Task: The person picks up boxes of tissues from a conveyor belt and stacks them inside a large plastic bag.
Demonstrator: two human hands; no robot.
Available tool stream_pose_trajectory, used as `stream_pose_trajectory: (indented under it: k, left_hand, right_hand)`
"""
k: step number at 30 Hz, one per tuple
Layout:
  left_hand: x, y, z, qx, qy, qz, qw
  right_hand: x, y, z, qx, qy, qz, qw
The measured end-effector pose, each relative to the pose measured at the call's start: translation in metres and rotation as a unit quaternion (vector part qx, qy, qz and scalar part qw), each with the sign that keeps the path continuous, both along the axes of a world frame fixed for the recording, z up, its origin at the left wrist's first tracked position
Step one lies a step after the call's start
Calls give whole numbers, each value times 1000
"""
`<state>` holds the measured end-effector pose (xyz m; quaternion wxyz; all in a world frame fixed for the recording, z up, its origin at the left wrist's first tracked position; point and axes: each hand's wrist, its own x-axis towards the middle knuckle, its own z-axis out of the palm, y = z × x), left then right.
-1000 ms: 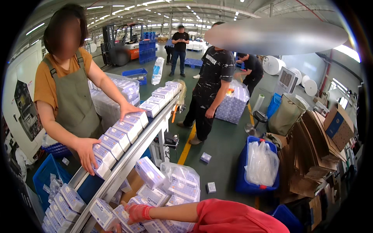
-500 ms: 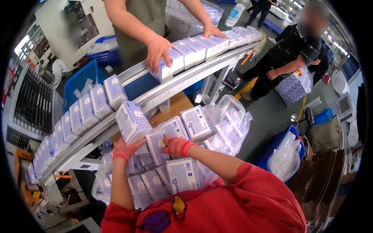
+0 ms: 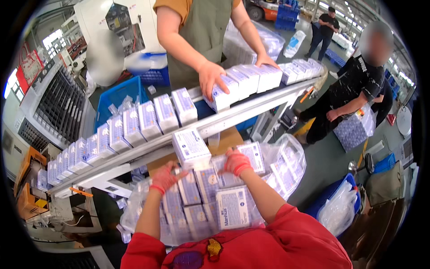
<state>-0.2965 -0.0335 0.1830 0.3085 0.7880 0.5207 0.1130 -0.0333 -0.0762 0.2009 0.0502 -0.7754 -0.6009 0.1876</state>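
Both my hands wear thin red see-through gloves. My left hand (image 3: pixel 165 177) has its fingers apart at the left side of several white and purple soft packs, like tissue packs (image 3: pixel 206 183), standing in a clear plastic bag (image 3: pixel 136 201). My right hand (image 3: pixel 235 162) lies with fingers spread over the top of a pack at the right, not gripping it. Between and beyond my hands, one pack (image 3: pixel 191 148) rests tilted on top of the others, against the conveyor's near edge. Close to my body, another pack (image 3: pixel 233 208) lies flat in the bag.
A conveyor (image 3: pixel 215 121) crosses ahead, carrying a row of packs (image 3: pixel 143 117). Across it, a co-worker's hands (image 3: pixel 215 80) hold several packs together. Blue bins (image 3: pixel 118 96) stand behind it. At the right are a person holding a wrapped bundle (image 3: pixel 354 127) and a blue tub (image 3: pixel 320 197).
The view has shifted, so the scene sits further right and lower. My hands have moved apart, letting go of the pack between them. The co-worker's group of packs is further along the conveyor to the right.
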Motion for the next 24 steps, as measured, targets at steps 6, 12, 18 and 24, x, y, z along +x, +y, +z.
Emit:
stream_pose_trajectory:
  k: [6, 12, 18, 24]
  left_hand:
    - [33, -32, 40, 71, 12, -2, 997]
    - [57, -19, 43, -42, 216, -26, 975]
    - [46, -10, 28, -91, 166, -14, 982]
    - [27, 2, 21, -207, -272, 3, 940]
  right_hand:
    - [-35, -22, 16, -44, 3, 94, 995]
    - [49, -22, -7, 126, 254, -80, 956]
    - [82, -19, -33, -106, 57, -104, 987]
    - [16, -50, 15, -27, 54, -127, 990]
